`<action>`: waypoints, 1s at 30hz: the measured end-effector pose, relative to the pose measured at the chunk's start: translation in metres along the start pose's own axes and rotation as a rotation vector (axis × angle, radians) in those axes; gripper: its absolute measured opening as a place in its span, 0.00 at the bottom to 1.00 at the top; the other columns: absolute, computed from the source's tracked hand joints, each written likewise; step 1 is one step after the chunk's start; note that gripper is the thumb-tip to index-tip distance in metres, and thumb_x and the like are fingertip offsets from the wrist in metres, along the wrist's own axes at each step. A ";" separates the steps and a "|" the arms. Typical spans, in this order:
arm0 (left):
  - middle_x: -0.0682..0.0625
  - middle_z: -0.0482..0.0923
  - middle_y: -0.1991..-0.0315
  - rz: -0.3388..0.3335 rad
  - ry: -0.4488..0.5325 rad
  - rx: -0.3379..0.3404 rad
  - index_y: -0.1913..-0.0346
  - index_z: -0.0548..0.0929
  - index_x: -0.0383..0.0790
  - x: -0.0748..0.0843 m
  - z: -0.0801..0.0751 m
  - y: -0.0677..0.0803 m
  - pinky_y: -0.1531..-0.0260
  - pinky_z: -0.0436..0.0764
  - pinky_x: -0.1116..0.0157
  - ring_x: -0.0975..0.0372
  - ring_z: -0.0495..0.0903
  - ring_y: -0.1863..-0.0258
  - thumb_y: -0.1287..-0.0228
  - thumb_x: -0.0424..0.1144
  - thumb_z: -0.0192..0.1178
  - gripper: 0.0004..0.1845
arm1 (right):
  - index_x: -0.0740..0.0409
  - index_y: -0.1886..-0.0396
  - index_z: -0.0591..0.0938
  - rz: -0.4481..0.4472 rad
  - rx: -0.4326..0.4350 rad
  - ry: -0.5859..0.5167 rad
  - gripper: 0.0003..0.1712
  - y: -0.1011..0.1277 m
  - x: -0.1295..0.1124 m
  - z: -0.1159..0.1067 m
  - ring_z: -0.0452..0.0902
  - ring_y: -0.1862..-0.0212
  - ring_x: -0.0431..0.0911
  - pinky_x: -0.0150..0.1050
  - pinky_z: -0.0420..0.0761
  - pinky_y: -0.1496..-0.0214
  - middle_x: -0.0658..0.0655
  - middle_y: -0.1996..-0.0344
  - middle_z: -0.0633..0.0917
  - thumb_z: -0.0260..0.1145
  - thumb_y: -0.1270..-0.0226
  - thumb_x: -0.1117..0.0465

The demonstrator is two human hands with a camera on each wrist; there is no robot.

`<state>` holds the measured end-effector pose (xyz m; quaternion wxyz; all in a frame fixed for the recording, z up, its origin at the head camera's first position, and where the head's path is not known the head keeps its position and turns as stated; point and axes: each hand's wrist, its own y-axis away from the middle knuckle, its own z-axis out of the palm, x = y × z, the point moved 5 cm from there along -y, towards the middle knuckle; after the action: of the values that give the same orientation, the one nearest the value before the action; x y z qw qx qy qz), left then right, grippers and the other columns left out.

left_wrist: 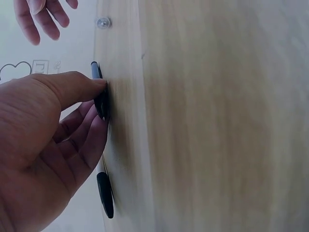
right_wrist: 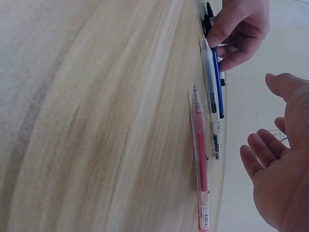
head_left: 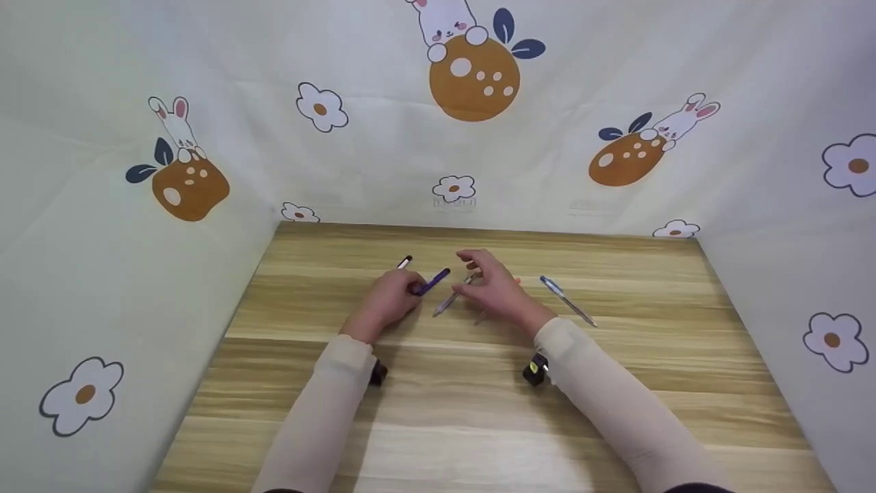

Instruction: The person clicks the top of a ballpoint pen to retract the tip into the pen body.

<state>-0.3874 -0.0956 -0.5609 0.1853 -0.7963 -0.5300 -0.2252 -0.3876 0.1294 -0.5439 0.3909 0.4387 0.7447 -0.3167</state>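
Note:
My left hand (head_left: 413, 287) pinches a dark purple pen (head_left: 432, 281) between thumb and fingers, its far end lifted off the wooden table (head_left: 438, 404). In the left wrist view the left hand (left_wrist: 99, 102) grips this pen (left_wrist: 100, 92) at the table's surface. A black pen (head_left: 404, 262) lies just beyond that hand. My right hand (head_left: 475, 275) hovers open with fingers spread over a clear pen (head_left: 448, 301) and a red pen (right_wrist: 200, 164). In the right wrist view the clear pen (right_wrist: 211, 106) lies beside the red one, with the right hand (right_wrist: 270, 140) held apart from both.
A blue pen (head_left: 567, 300) lies alone to the right of my right hand. Cloth walls printed with flowers and rabbits (head_left: 472, 75) close the table in at the back and on both sides. The near half of the table is bare wood.

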 end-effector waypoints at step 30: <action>0.48 0.88 0.54 -0.021 0.496 -0.017 0.41 0.89 0.37 0.030 0.001 -0.002 0.55 0.85 0.63 0.59 0.85 0.56 0.28 0.27 0.67 0.15 | 0.66 0.25 0.77 0.123 0.210 -0.133 0.33 0.007 0.004 -0.027 0.81 0.36 0.57 0.51 0.82 0.31 0.68 0.35 0.82 0.76 0.24 0.64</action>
<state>-0.3789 -0.0716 -0.5455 0.3007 -0.7127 -0.4744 -0.4203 -0.3912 0.1558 -0.5348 0.4101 0.4998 0.6517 -0.3967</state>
